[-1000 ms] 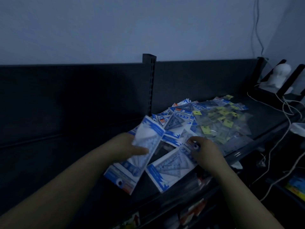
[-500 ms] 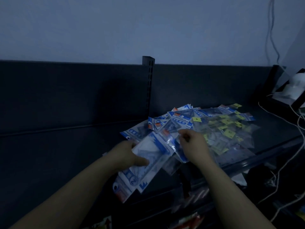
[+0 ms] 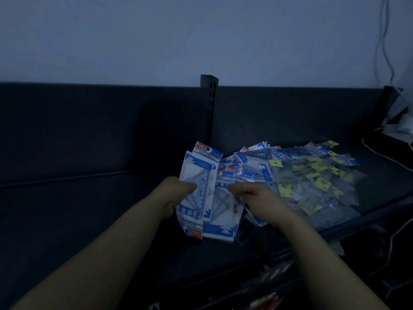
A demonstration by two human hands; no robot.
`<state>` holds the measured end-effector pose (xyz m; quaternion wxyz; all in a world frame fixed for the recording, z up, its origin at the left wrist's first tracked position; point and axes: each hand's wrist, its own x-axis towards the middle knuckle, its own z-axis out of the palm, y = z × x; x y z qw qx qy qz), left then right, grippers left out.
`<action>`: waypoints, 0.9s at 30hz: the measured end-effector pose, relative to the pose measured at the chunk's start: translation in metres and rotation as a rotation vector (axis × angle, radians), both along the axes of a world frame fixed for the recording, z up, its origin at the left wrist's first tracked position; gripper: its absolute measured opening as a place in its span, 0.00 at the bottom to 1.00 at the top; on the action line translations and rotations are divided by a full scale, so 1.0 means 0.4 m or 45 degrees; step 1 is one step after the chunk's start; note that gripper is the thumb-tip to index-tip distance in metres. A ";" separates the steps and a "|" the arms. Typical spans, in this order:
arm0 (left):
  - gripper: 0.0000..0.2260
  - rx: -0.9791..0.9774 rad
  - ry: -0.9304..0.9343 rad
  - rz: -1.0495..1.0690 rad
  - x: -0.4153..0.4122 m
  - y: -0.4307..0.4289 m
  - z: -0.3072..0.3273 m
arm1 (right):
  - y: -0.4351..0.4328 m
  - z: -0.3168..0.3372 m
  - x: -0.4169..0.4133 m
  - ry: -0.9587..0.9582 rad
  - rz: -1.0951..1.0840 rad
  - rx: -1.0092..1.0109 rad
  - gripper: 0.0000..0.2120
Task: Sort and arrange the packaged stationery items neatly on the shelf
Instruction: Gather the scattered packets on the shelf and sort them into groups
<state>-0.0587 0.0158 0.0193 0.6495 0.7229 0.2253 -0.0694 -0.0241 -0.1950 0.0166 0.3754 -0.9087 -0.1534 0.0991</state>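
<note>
The person's left hand grips a small stack of flat blue-and-white plastic packets, which appear to hold set squares. The thumb lies across the front and the stack is held upright just above the dark metal shelf. The fingers of the right hand pinch another blue-and-white packet against the stack's side. More lie heaped on the shelf among clear packets with yellow labels. The packets look light and fairly stiff, but their glossy sleeves probably slide (a loose fan spills easily). Gripping mid-stack across both faces seems safest.
</note>
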 end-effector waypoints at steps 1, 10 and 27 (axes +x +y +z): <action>0.13 -0.004 0.012 -0.007 0.004 0.001 0.000 | -0.001 0.002 -0.007 -0.044 -0.057 0.015 0.16; 0.20 0.012 -0.014 -0.105 -0.002 -0.026 -0.015 | 0.049 -0.017 -0.071 -0.029 -0.052 -0.005 0.18; 0.13 -0.259 -0.179 0.158 -0.168 0.274 0.045 | 0.360 0.017 -0.120 0.056 0.009 0.381 0.09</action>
